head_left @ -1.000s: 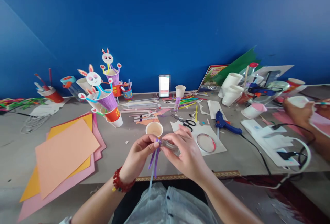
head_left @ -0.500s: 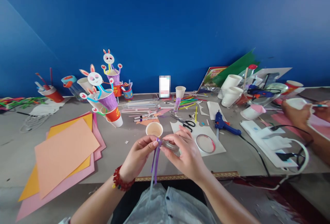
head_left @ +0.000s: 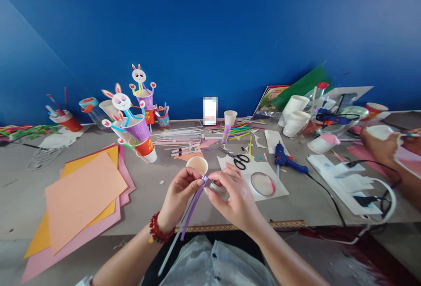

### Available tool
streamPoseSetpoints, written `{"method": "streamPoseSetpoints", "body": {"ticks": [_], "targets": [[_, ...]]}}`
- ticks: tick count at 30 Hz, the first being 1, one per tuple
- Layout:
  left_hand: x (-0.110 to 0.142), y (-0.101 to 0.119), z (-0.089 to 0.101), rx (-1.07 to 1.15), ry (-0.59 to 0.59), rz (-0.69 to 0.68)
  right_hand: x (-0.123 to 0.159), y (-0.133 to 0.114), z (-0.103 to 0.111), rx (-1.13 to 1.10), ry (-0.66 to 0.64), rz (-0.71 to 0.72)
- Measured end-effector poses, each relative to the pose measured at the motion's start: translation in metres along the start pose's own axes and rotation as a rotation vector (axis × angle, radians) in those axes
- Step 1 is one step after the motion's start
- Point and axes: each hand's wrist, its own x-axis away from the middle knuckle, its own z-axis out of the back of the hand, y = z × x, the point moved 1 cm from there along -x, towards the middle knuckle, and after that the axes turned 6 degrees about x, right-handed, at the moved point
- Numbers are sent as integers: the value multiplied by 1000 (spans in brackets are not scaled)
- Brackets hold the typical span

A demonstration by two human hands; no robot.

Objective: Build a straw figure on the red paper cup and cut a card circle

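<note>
My left hand (head_left: 180, 194) pinches the top ends of a few thin straws (head_left: 190, 211), purple and pale, which hang down and to the left toward my lap. My right hand (head_left: 234, 198) is closed round a clear tape roll (head_left: 217, 186) held right against the straw tops. Both hands hover above the near edge of the grey table (head_left: 158, 207). A small paper cup (head_left: 197, 164) stands just behind my hands. A red bead bracelet (head_left: 158, 232) is on my left wrist.
Orange and pink paper sheets (head_left: 82, 194) lie at the left. Bunny cup figures (head_left: 131, 121) stand behind them. Scissors (head_left: 237, 159), a tape ring (head_left: 262, 183) and a blue glue gun (head_left: 285, 158) with its cord lie to the right. Another person's hands (head_left: 384, 145) work at the far right.
The straws' lower ends have swung from hanging straight down to slanting left. My hands have stayed pressed together in nearly the same spot.
</note>
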Motion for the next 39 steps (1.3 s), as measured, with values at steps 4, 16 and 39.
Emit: {"method": "streamPoseSetpoints", "body": {"ticks": [4,16,39], "targets": [[3,0,1,-158,-55,-47,1,0,-1,72,29,21],[15,-2,5,-379,-150,-202,1,-2,4,-37,-33,-19],[20,-6,2,-633,-54,-341,6,-7,-1,127,14,-31]]}}
